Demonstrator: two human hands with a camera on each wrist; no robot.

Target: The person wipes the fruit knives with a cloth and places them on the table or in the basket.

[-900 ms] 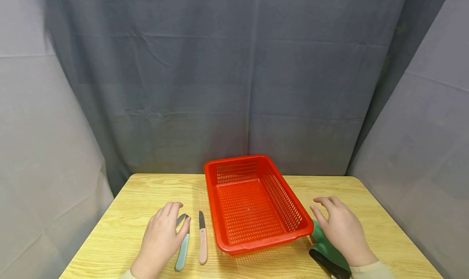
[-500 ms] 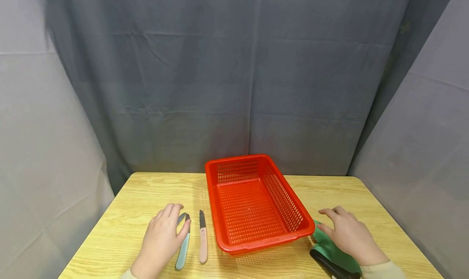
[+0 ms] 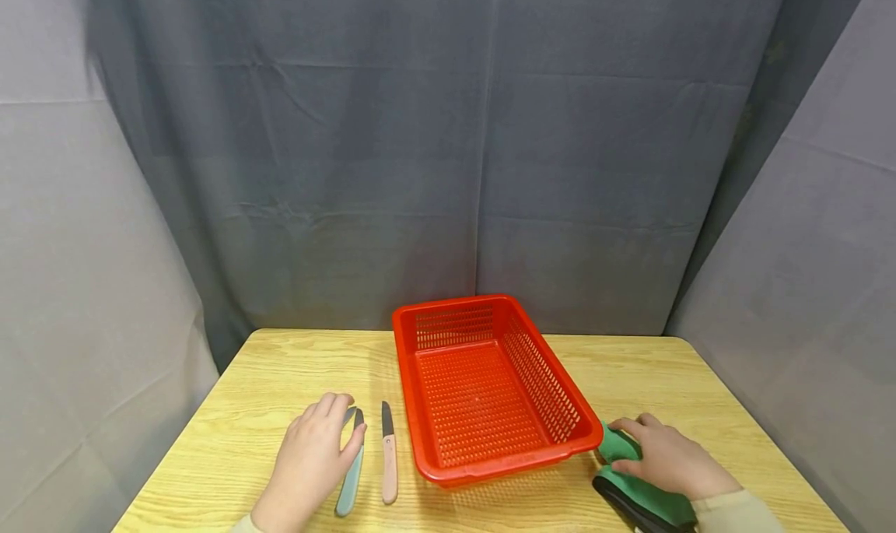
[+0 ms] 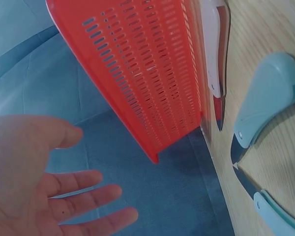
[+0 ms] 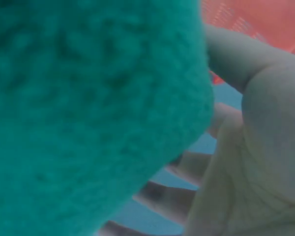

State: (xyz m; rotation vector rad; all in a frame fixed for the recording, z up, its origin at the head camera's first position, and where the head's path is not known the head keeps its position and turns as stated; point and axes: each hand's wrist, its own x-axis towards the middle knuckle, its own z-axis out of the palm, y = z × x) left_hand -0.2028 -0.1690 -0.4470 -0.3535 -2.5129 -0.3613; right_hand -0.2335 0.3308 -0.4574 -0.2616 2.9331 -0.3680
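Note:
My left hand (image 3: 308,459) hovers at the left with relaxed fingers and holds nothing. Beside and partly behind its thumb lie two light-blue-handled paring knives (image 3: 350,482), their blades close together in the left wrist view. To their right is a pink-handled paring knife (image 3: 389,467), blade pointing away. My right hand (image 3: 665,455) grips a green fleecy item (image 3: 647,494) with a black edge, thumb on the near side and fingers on the far side. In the right wrist view the fleece hides most fingertips, and its exact kind cannot be told.
A red perforated plastic basket (image 3: 483,401) stands between the hands, set at an angle. The wooden table (image 3: 301,362) ends at a grey curtain (image 3: 350,167) behind, with pale cloth walls (image 3: 98,284) on both sides.
My right hand has moved right and down onto the green item, its fingers closing in on it. The left hand stays almost where it was; knives and basket have not moved.

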